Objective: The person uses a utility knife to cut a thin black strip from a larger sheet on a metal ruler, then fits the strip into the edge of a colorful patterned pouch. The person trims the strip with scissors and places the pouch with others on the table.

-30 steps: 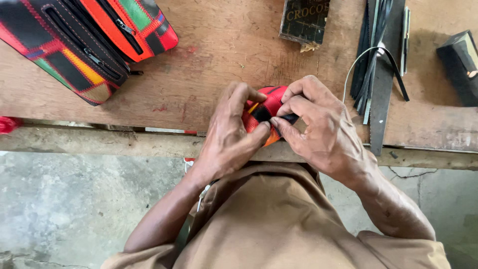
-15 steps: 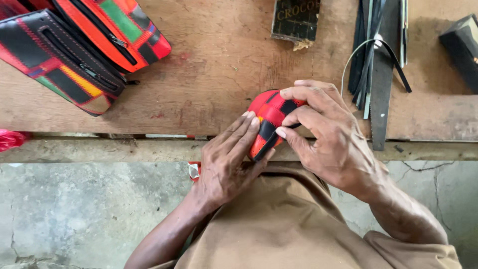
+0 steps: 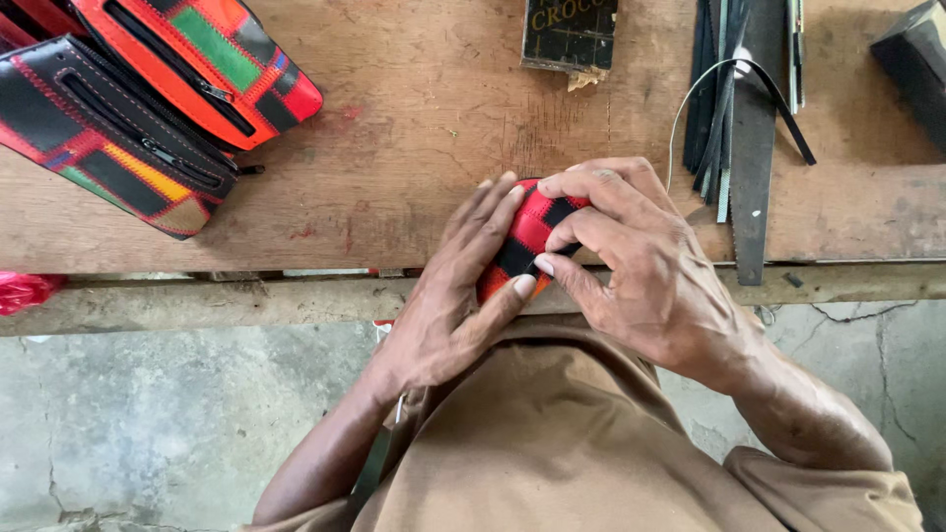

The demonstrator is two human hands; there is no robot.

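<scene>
Both hands grip a small red-and-black patchwork piece (image 3: 525, 239) at the near edge of a wooden workbench (image 3: 414, 118) — the left hand (image 3: 455, 296) cupping it from the side, the right hand (image 3: 641, 266) curled over its top. Two patchwork zip pouches (image 3: 148, 99) lie far left; dark metal strips (image 3: 734, 108) lie to the right — beside a dark block (image 3: 912, 49).

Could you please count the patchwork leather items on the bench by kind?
Zipped pouches: 2, one orange-edged, one black-edged
Small piece held in both hands: 1
Total: 3
</scene>
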